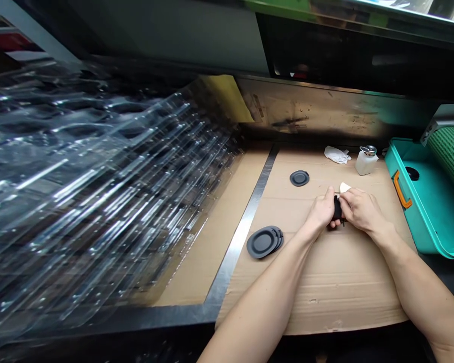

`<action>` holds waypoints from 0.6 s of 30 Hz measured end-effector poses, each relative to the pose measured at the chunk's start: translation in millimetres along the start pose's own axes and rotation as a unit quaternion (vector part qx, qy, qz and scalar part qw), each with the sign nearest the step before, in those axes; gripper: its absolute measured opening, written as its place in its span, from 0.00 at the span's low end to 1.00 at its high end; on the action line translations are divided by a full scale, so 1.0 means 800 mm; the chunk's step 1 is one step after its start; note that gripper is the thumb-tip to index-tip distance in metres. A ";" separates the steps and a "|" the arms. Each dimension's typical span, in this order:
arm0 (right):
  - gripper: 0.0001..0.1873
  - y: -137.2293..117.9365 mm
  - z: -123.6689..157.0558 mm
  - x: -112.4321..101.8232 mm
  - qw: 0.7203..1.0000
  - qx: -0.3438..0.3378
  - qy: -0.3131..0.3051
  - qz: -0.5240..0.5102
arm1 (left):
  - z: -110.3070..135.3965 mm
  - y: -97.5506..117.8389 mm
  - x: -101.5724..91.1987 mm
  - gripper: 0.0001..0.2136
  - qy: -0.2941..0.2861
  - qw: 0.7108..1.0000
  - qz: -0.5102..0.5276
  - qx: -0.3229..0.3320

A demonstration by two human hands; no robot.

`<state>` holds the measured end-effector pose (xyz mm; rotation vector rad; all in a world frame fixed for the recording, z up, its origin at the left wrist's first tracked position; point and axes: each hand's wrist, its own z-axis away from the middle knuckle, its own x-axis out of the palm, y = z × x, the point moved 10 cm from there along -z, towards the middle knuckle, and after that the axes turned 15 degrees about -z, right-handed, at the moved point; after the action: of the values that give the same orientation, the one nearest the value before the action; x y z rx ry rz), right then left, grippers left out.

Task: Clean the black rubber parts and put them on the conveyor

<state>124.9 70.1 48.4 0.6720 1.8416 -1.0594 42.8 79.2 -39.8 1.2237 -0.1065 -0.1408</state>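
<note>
The left hand (323,209) grips a black part (337,207) over the cardboard (325,282); the right hand (361,209) seems to pinch a white cloth (344,187) against it. Hard rubbing could twist the part loose; a leftward forearm (276,282) swing could scatter the stacked discs (263,243).

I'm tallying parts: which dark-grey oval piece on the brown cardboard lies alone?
The dark-grey oval piece farther back; the nearer dark-grey oval pieces overlap.

Cardbd-topped bench (340,282), dk discs (262,243), btl (365,163), clr plstc (117,201)
</note>
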 end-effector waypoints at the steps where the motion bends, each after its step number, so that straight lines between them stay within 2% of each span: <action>1: 0.14 -0.002 0.000 0.000 1.000 -0.003 -0.008 0.006 | 0.001 0.001 -0.002 0.29 0.005 1.000 -0.024 -0.003; 5: 0.15 -0.012 0.000 -0.002 0.999 -0.035 -0.012 0.012 | 0.006 0.003 -0.006 0.31 0.011 0.992 -0.121 -0.022; 12: 0.13 -0.008 0.001 0.005 0.998 -0.024 -0.043 0.033 | 0.007 0.007 0.003 0.30 -0.028 0.991 -0.127 -0.012; 18: 0.15 -0.011 -0.001 -0.001 0.999 -0.042 -0.023 0.022 | 0.008 0.006 0.005 0.32 -0.031 0.987 -0.159 -0.018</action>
<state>118.0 66.2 52.5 0.6291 1.8132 -0.9557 45.8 74.5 -33.0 1.1941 0.0377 -0.4569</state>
